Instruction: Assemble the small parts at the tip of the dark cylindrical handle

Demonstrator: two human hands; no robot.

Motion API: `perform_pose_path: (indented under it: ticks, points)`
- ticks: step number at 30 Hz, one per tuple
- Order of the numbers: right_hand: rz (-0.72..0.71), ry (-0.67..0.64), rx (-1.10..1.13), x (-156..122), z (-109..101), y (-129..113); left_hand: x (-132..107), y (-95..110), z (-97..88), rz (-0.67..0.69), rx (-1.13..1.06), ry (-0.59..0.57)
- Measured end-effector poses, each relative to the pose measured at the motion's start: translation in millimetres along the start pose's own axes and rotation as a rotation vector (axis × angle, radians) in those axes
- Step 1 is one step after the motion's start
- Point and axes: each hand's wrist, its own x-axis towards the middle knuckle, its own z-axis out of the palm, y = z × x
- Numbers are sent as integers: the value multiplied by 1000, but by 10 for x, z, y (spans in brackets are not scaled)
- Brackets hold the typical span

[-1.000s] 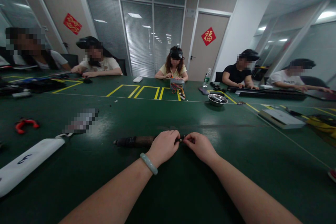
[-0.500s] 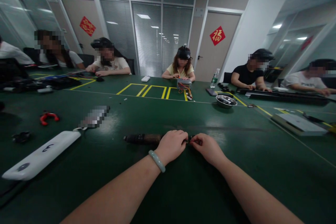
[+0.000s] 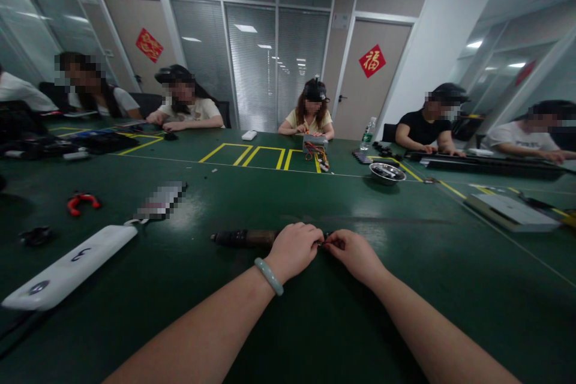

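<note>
A long, dark cylindrical tool [image 3: 256, 239] lies crosswise on the green table. It has a ribbed black collar, a brownish body and a narrow tip pointing left; it looks like an electric screwdriver, though its exact kind is unclear. My left hand [image 3: 297, 249], with a pale green bangle [image 3: 269, 276] at the wrist, is closed over the tool's right part and hides it. Close beside its fingertips, my right hand [image 3: 355, 255] pinches something tiny at the tool's right end. What sits between those fingers is too small and covered to name.
On the left lie a white power strip-like case [image 3: 72, 267] marked 3, a blurred-out phone [image 3: 162, 199], red-handled pliers [image 3: 83, 203] and a small black part [image 3: 36, 236]. A metal bowl [image 3: 387, 173] and a grey box [image 3: 510, 213] stand to the right. Several people work across the table.
Both hands stay almost where they were, with only slight finger movement at the tool's right end. The tool has barely shifted.
</note>
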Motion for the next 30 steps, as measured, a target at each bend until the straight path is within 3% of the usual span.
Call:
perform_pose_path:
  ticks: [11, 30]
  points:
    - [14, 1, 34, 3, 2, -1, -1, 39, -25, -56, 26, -5]
    - [-23, 14, 9, -17, -22, -11, -8, -7, 2, 1, -33, 23]
